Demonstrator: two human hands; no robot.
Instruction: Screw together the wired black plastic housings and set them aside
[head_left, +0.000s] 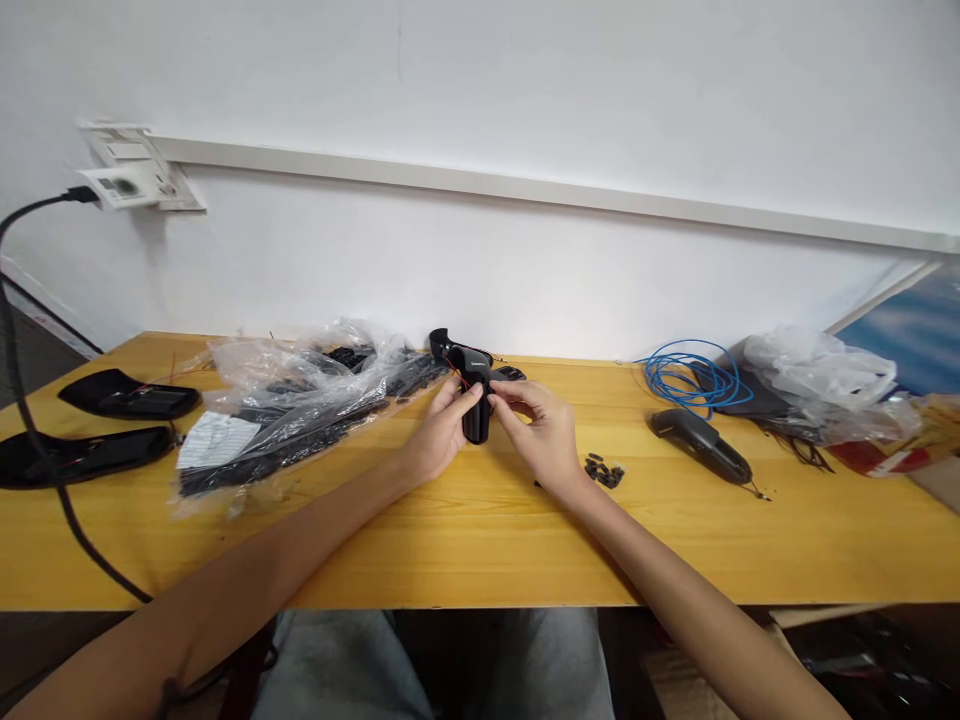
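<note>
On the wooden table (420,560), two black shells (127,395) are seen at left, apparently unfinished, beside a plastic bag (300,400). At centre, toward the far edge, a black casing (475,405) is gripped by the left hand (442,430), work seemingly under way; its right edge is met by the right hand's (540,425) bunched fingertips, though whether anything is pinched cannot be told. Small black pieces (607,472) are left loose nearby; farther right, a dark handheld unit (701,445) appears closed up.

No text legible; pale lettering (479,364) on black casing (472,373), print (125,186) on white plug (152,184) too small
</note>
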